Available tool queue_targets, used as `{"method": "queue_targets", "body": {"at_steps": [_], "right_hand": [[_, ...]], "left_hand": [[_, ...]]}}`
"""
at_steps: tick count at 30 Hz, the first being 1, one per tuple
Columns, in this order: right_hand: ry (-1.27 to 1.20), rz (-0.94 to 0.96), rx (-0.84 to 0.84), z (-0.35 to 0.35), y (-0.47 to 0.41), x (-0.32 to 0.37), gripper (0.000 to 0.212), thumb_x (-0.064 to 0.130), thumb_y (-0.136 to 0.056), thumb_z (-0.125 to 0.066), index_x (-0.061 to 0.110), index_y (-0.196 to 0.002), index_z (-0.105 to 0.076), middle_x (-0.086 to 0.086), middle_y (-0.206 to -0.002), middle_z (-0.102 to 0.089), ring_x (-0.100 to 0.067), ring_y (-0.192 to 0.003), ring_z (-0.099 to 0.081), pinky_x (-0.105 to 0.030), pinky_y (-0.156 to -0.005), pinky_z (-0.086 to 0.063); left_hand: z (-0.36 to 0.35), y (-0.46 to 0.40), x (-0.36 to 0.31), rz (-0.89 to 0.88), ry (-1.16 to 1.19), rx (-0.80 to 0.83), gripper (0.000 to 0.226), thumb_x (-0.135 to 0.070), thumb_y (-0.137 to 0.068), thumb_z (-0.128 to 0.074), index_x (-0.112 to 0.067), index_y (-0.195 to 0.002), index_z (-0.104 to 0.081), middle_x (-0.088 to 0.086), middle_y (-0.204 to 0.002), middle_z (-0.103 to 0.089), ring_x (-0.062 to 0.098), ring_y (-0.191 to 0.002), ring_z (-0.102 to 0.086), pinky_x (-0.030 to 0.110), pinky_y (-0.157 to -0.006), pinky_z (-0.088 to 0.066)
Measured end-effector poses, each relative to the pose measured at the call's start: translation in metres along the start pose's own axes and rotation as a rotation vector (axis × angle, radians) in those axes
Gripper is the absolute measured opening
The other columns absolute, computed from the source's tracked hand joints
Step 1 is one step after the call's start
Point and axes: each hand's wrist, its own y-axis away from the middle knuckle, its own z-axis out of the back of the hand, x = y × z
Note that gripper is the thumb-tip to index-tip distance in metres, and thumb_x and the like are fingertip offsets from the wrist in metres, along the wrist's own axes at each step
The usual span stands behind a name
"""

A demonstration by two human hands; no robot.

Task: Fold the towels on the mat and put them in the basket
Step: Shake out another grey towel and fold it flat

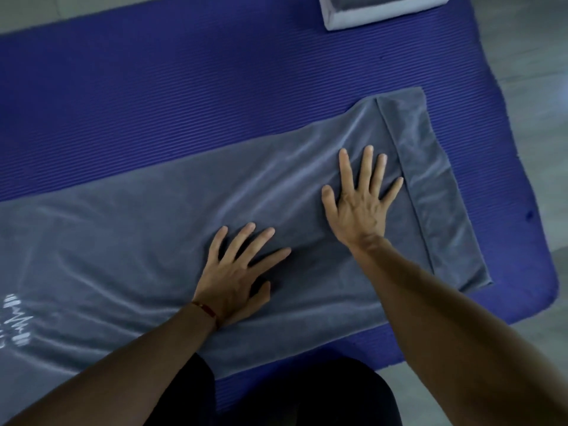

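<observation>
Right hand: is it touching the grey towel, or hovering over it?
Touching. The head view shows the right hand lying flat with fingers spread on the grey towel, no gap under the palm, near the folded end.

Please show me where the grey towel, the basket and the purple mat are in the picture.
grey towel [153, 241]: head view, on its flat middle part.
basket [353, 18]: head view, on its pale front wall.
purple mat [153, 103]: head view, on the bare ribbed surface.

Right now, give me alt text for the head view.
Both hands, left hand and right hand, press flat on a grey towel spread over a purple mat; a white basket sits at the far edge.
</observation>
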Motion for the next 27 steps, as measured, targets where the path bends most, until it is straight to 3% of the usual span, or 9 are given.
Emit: {"method": "queue_targets", "body": {"at_steps": [3, 6, 8, 10, 13, 18, 21, 24, 27], "right_hand": [[0.004, -0.006, -0.039, 0.000, 0.000, -0.001, 0.077, 0.062, -0.100, -0.025, 0.033, -0.164, 0.006, -0.009, -0.173, 0.006, -0.033, -0.158, 0.009, -0.073, -0.119, 0.000], [-0.040, -0.006, -0.068, -0.001, 0.000, -0.004, 0.079, 0.058, -0.099, -0.031, 0.029, -0.165, 0.003, -0.008, -0.173, 0.002, -0.032, -0.159, 0.006, -0.072, -0.119, -0.001], [-0.052, -0.007, -0.079, -0.001, 0.000, -0.004, 0.080, 0.057, -0.098, -0.034, 0.027, -0.165, -0.001, -0.008, -0.173, -0.001, -0.031, -0.159, 0.004, -0.072, -0.119, -0.002], [-0.058, -0.007, -0.084, -0.001, 0.000, -0.004, 0.081, 0.056, -0.098, -0.035, 0.024, -0.165, -0.004, -0.008, -0.173, -0.003, -0.031, -0.159, 0.002, -0.073, -0.119, -0.003], [-0.081, -0.008, -0.102, -0.001, 0.001, -0.005, 0.082, 0.055, -0.096, -0.038, 0.023, -0.165, -0.009, -0.009, -0.172, -0.007, -0.031, -0.159, -0.002, -0.072, -0.119, -0.004], [-0.098, -0.001, -0.131, -0.001, 0.000, -0.006, 0.080, 0.054, -0.095, -0.040, 0.024, -0.164, -0.016, -0.007, -0.172, -0.011, -0.028, -0.159, -0.006, -0.072, -0.119, -0.004], [-0.082, 0.018, -0.134, -0.002, 0.000, -0.008, 0.076, 0.054, -0.096, -0.041, 0.026, -0.163, -0.019, -0.004, -0.172, -0.014, -0.028, -0.159, -0.006, -0.073, -0.119, -0.003], [-0.057, 0.034, -0.120, -0.003, -0.001, -0.012, 0.075, 0.056, -0.097, -0.037, 0.028, -0.164, -0.019, -0.002, -0.172, -0.012, -0.028, -0.159, -0.003, -0.073, -0.118, -0.002], [-0.050, 0.024, -0.129, -0.003, -0.002, -0.013, 0.075, 0.057, -0.097, -0.036, 0.029, -0.163, -0.018, -0.001, -0.172, -0.011, -0.027, -0.159, -0.003, -0.073, -0.119, 0.000]], "left_hand": [[0.020, -0.032, 0.018, 0.174, 0.170, -0.195, 0.061, -0.035, -0.090, -0.055, -0.031, -0.150, -0.045, 0.004, -0.151, -0.045, 0.034, -0.128, -0.051, 0.057, -0.102, -0.039], [0.047, -0.093, 0.063, 0.456, 0.090, -0.342, 0.046, -0.028, -0.099, -0.053, -0.018, -0.144, -0.049, 0.010, -0.144, -0.047, 0.037, -0.119, -0.049, 0.058, -0.094, -0.041], [0.061, -0.127, 0.091, 0.475, 0.061, -0.249, 0.041, -0.032, -0.101, -0.054, -0.014, -0.138, -0.055, 0.012, -0.136, -0.052, 0.038, -0.119, -0.047, 0.058, -0.094, -0.039], [0.067, -0.147, 0.107, 0.450, 0.053, -0.142, 0.031, -0.037, -0.100, -0.057, -0.013, -0.120, -0.062, 0.013, -0.122, -0.056, 0.037, -0.116, -0.046, 0.055, -0.092, -0.036], [0.074, -0.155, 0.115, 0.389, 0.032, -0.033, 0.023, -0.034, -0.102, -0.055, -0.012, -0.101, -0.061, 0.012, -0.113, -0.053, 0.036, -0.111, -0.046, 0.054, -0.090, -0.036], [0.090, -0.156, 0.131, 0.400, -0.016, -0.039, 0.020, -0.031, -0.103, -0.048, -0.012, -0.103, -0.055, 0.014, -0.109, -0.058, 0.039, -0.107, -0.053, 0.055, -0.090, -0.038], [0.090, -0.136, 0.112, 0.386, 0.014, -0.163, 0.021, -0.025, -0.099, -0.056, -0.011, -0.115, -0.055, 0.015, -0.124, -0.053, 0.040, -0.112, -0.050, 0.059, -0.091, -0.039], [0.066, -0.057, 0.084, 0.407, -0.105, -0.294, 0.034, -0.026, -0.099, -0.054, -0.013, -0.131, -0.056, 0.016, -0.148, -0.042, 0.042, -0.126, -0.045, 0.058, -0.099, -0.036], [0.025, 0.041, 0.077, 0.478, -0.133, -0.219, 0.048, -0.031, -0.098, -0.047, -0.015, -0.143, -0.055, 0.020, -0.155, -0.036, 0.046, -0.134, -0.041, 0.063, -0.105, -0.033]]}}
